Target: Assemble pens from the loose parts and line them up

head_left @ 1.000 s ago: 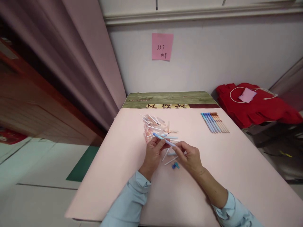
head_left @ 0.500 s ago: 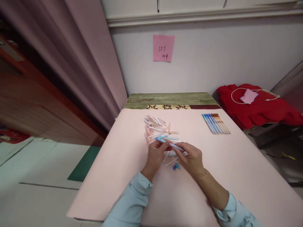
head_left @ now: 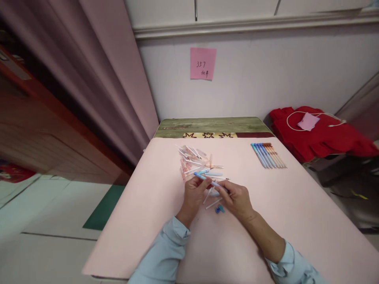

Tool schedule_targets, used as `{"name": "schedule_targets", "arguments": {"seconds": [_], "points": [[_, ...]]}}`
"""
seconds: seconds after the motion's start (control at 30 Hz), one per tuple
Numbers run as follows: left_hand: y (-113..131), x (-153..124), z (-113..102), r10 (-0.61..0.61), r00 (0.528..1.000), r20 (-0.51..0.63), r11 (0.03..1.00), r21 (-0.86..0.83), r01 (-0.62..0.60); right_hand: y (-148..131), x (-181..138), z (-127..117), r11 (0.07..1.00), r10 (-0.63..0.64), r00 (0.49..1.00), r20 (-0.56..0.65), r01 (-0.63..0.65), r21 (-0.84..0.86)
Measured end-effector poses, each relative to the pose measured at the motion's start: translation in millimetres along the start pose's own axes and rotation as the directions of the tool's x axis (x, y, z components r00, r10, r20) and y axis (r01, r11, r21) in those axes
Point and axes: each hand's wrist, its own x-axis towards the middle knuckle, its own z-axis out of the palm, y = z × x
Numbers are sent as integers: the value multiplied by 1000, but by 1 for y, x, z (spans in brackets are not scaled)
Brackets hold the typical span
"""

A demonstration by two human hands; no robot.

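A blue pen (head_left: 200, 176) is held slantwise above the table between both hands. My left hand (head_left: 195, 193) is closed around its upper, darker blue end. The fingers of my right hand (head_left: 237, 197) pinch the lower, paler end. Just beyond the hands lies a loose heap of pen parts (head_left: 189, 159), with white refills and pinkish barrels. Light blue barrels (head_left: 213, 174) and white refills are beside and partly under the hands. Small blue caps (head_left: 219, 209) lie on the near side, below my right hand.
A row of finished-looking pens (head_left: 268, 156), blue then brown, lies at the right on the pale pink table cover (head_left: 142, 236). Beyond the table's right side is red cloth (head_left: 325, 134) with a white cable. A pink note (head_left: 203, 63) hangs on the wall.
The view has tilted slightly, so everything sits a little lower. Both hands keep hold of the pen, with only a slight shift in the right fingers.
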Motion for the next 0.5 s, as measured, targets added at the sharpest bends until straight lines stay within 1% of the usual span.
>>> {"name": "schedule_targets", "arguments": {"seconds": [0.07,0.17,0.3,0.4,0.5], "points": [[-1,0,2,-1,1000,-21,1000,11,1,0,0,1,1000,-24,999,-38,24,9],[-1,-1,2,-8,1000,-21,1000,16,8,2,0,1,997,-69,994,-83,71,27],[1,1,-3,-34,998,-51,997,-73,30,4,-1,0,997,-79,986,-149,75,-30],[2,2,-6,-73,997,-32,986,-151,67,5,-1,1,993,-112,983,-147,104,-56],[2,0,-6,-119,993,-9,978,-176,116,6,-1,2,989,-139,977,-163,128,-76]]}}
